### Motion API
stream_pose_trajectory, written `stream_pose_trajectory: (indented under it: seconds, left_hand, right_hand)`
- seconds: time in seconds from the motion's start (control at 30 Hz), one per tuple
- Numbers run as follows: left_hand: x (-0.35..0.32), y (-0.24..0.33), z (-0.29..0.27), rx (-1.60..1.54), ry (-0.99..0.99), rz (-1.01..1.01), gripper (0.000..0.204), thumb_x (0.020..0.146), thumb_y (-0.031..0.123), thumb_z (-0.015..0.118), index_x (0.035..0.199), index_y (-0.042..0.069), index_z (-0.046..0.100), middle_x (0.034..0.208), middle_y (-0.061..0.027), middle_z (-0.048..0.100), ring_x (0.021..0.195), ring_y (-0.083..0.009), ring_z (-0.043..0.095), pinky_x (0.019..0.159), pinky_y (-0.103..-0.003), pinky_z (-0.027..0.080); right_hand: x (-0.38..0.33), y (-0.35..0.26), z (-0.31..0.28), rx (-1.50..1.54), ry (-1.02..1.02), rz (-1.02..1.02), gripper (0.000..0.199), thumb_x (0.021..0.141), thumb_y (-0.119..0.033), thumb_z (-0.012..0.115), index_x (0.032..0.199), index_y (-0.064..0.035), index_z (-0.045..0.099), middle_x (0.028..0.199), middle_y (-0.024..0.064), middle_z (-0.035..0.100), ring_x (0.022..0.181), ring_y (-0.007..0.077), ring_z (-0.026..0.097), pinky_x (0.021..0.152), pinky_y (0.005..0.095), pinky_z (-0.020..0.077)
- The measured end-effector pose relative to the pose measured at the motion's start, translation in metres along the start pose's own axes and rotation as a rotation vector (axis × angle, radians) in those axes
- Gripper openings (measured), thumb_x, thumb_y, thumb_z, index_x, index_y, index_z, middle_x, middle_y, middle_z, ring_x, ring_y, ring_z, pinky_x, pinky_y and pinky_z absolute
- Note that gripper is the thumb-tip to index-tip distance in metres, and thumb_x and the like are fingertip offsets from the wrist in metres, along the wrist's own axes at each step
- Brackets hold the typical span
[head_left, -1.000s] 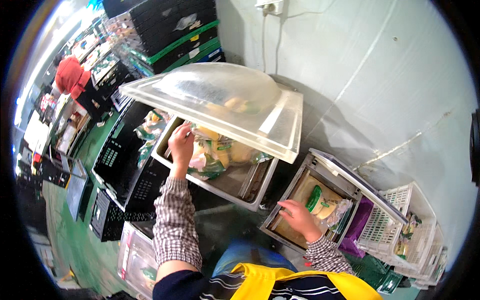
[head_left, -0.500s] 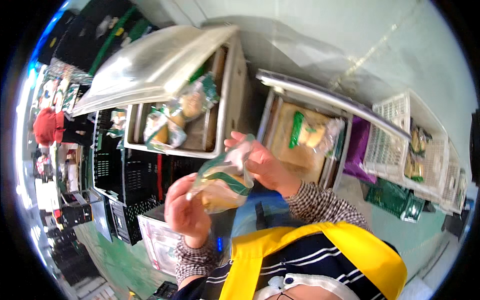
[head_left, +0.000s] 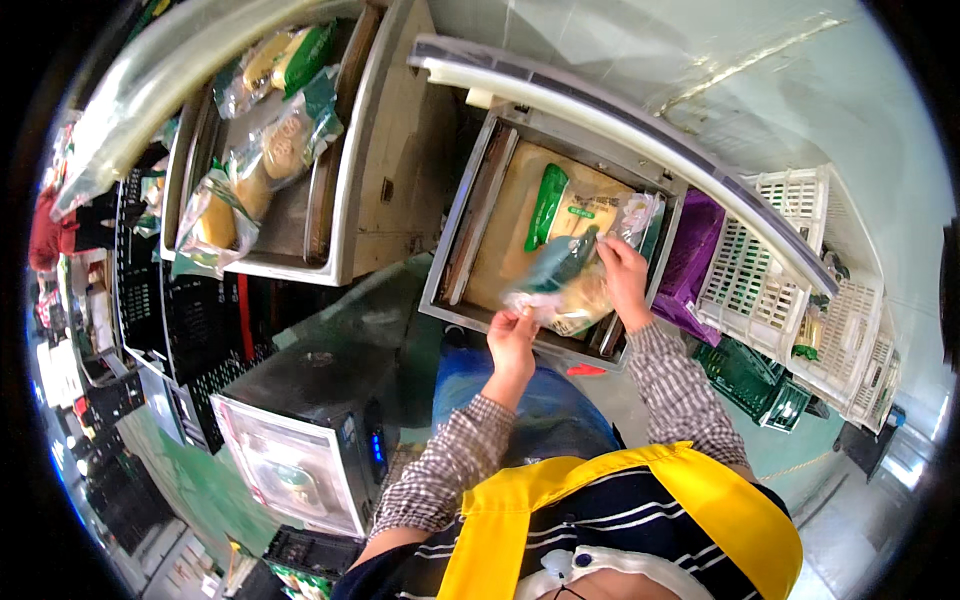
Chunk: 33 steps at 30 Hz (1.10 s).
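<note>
My left hand [head_left: 512, 352] pinches one corner of a clear plastic bag [head_left: 583, 305] with a green printed panel and pale yellow food in it; the food's kind I cannot make out. My right hand [head_left: 624, 278] grips the bag's opposite edge. Held between both hands, the bag is over the near part of an open vacuum sealing machine's chamber [head_left: 500, 270]. Behind it, another bag of pale yellow pieces [head_left: 585, 215] with a green end lies on the chamber's tan plate. The machine's lid [head_left: 620, 130] is raised.
To the left, a second open machine [head_left: 345, 235] holds several filled bags [head_left: 285, 145]. A black-topped machine [head_left: 310, 385] stands near my left arm. On the right are a purple crate [head_left: 688, 270], white plastic baskets [head_left: 745, 315] and a green crate [head_left: 745, 380].
Both hands have carried the bag rightward from in front of the left machine to over the right machine's chamber. My view has shifted, with the left machine now farther left.
</note>
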<state>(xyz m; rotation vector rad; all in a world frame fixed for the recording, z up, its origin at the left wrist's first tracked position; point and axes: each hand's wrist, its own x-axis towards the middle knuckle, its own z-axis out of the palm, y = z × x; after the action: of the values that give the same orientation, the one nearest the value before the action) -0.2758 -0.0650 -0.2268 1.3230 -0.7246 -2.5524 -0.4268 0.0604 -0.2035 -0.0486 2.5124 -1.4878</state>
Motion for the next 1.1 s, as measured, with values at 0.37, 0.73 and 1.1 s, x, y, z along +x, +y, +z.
stream_pose_trajectory:
  seconds: [0.37, 0.73, 1.1]
  left_hand:
    - [0.033, -0.007, -0.028, -0.167, 0.235, -0.022, 0.010, 0.085, 0.003, 0.055, 0.086, 0.008, 0.046, 0.097, -0.0073, 0.059, 0.085, -0.0189, 0.060, 0.074, -0.034, 0.053]
    - [0.024, -0.002, -0.033, -0.051, 0.166, -0.004, 0.005, 0.086, 0.005, 0.055, 0.087, 0.008, 0.051, 0.092, -0.0051, 0.061, 0.081, -0.0154, 0.059, 0.076, -0.031, 0.050]
    - [0.056, 0.024, -0.036, -0.341, 0.264, -0.207, 0.014, 0.093, 0.020, 0.044, 0.103, 0.010, 0.049, 0.109, -0.0058, 0.055, 0.101, -0.0210, 0.053, 0.093, -0.042, 0.040]
  right_hand:
    - [0.096, 0.040, 0.087, 0.022, -0.548, -0.029, 0.023, 0.088, -0.020, 0.054, 0.099, -0.0003, 0.058, 0.088, 0.0050, 0.062, 0.078, 0.0130, 0.057, 0.066, 0.0246, 0.0461]
    - [0.086, 0.030, 0.123, -0.127, -1.011, 0.211, 0.023, 0.081, -0.018, 0.061, 0.094, 0.0011, 0.061, 0.075, 0.0036, 0.060, 0.067, 0.0110, 0.053, 0.060, 0.0251, 0.0431]
    - [0.096, 0.015, 0.117, 0.521, -0.524, 0.512, 0.012, 0.081, -0.011, 0.064, 0.084, -0.0001, 0.061, 0.073, -0.0010, 0.056, 0.061, 0.0061, 0.049, 0.053, 0.0186, 0.0387]
